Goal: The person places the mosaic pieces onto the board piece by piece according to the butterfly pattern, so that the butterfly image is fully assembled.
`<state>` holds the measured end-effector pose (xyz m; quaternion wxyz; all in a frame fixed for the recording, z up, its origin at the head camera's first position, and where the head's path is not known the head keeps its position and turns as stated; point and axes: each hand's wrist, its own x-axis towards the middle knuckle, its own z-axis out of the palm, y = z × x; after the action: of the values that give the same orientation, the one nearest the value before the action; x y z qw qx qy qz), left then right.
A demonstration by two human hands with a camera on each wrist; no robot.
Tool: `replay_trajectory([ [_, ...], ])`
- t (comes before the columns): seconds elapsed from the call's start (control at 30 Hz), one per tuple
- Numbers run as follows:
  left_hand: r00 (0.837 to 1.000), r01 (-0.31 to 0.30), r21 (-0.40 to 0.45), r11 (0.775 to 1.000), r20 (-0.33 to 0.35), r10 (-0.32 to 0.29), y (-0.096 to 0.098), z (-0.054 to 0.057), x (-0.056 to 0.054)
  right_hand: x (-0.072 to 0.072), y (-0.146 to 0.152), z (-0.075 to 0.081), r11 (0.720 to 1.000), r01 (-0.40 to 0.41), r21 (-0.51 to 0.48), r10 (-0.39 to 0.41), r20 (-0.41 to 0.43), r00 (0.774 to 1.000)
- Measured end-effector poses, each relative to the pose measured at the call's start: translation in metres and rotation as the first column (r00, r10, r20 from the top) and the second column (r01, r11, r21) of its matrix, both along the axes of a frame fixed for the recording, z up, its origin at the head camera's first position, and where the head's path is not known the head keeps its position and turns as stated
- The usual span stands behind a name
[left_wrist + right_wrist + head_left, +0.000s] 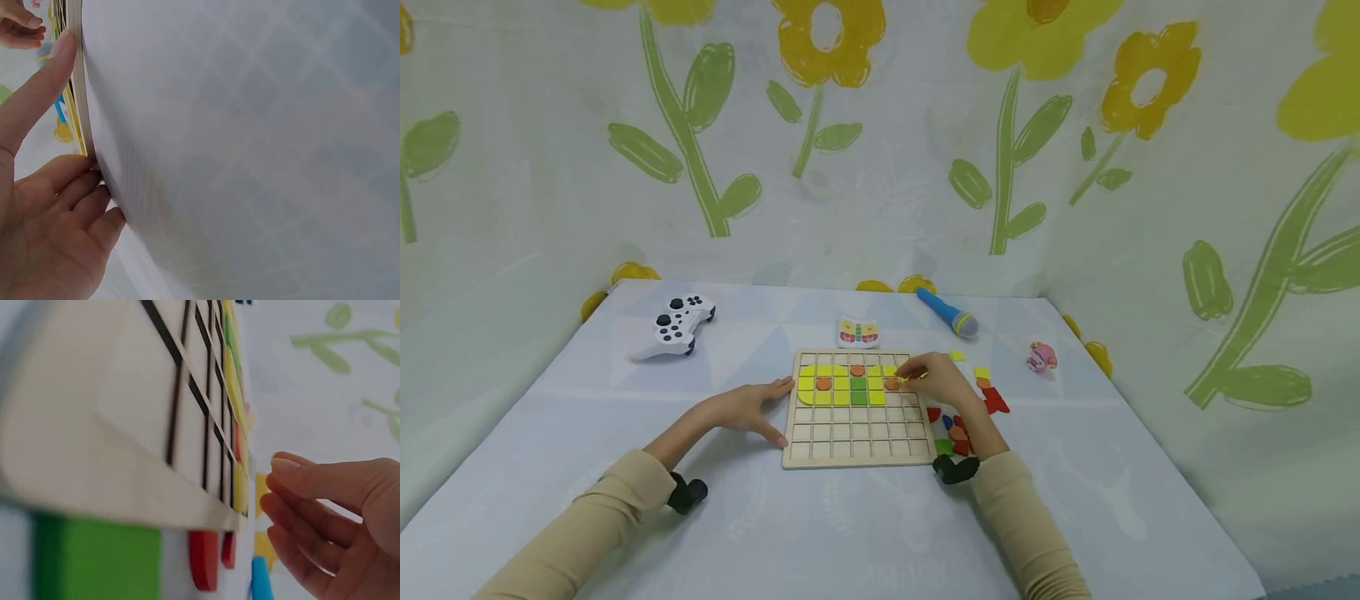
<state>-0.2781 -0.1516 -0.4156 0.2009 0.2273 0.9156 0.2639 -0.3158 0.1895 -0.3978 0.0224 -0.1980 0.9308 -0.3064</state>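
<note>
White cloth (895, 167), printed with yellow and orange flowers on green stems, enclosed the far side and both flanks of the work area. Before it was a tabletop (760, 533) in pale blue and white, its surface marked with triangles and faint leaf motifs. Toward the far left corner, a white game controller (681, 325) with black thumbsticks lay on the surface. The left hand (741, 408), beyond a beige sleeve (602, 508), was spread, thumb and fingertips touching the left edge of a wooden grid board (859, 433) without clamping it. The board lay flat near mid-table, its upper rows partly filled with yellow, orange and green tiles (842, 397). Just beyond its far edge was a butterfly pattern card (858, 333). The right hand (943, 383), well apart from the left, was over the board's upper right, thumb close to bent fingers; whether these pinched a tile could not be told. Behind it lay a blue microphone (946, 312). Loose coloured pieces (957, 433) lay beside the board's right edge. Farthest right was a pink figurine (1042, 357).
</note>
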Motion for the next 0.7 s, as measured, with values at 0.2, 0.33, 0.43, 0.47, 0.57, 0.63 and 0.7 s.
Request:
replay_trajectory([
  [0.2,1.0,-0.003,-0.007,1.0,0.003,0.003,0.001,0.002,0.001,-0.007,0.026,0.006,0.995,0.097,-0.02,-0.098,-0.038,0.994],
  [0.33,1.0,-0.005,-0.005,1.0,0.003,0.005,0.0,0.003,0.002,-0.009,0.039,0.009,0.986,0.165,-0.035,-0.167,-0.046,0.985],
  [0.43,1.0,-0.001,-0.004,1.0,0.001,0.001,0.0,0.003,0.002,-0.01,0.052,0.008,0.972,0.231,-0.035,-0.233,-0.058,0.971],
  [0.47,1.0,0.001,-0.003,1.0,0.001,-0.001,0.0,0.002,0.001,-0.01,0.057,0.008,0.966,0.256,-0.034,-0.258,-0.061,0.964],
  [0.57,1.0,0.007,0.0,1.0,0.001,-0.007,-0.001,0.001,0.001,-0.012,0.072,0.005,0.947,0.321,-0.021,-0.322,-0.064,0.945],
  [0.63,1.0,0.009,0.004,1.0,0.003,-0.009,-0.001,0.001,0.001,-0.012,0.08,0.003,0.937,0.348,-0.009,-0.348,-0.051,0.936],
  [0.7,1.0,0.013,0.005,1.0,0.005,-0.013,0.0,0.001,0.001,-0.013,0.088,0.001,0.933,0.359,0.021,-0.358,-0.026,0.933],
])
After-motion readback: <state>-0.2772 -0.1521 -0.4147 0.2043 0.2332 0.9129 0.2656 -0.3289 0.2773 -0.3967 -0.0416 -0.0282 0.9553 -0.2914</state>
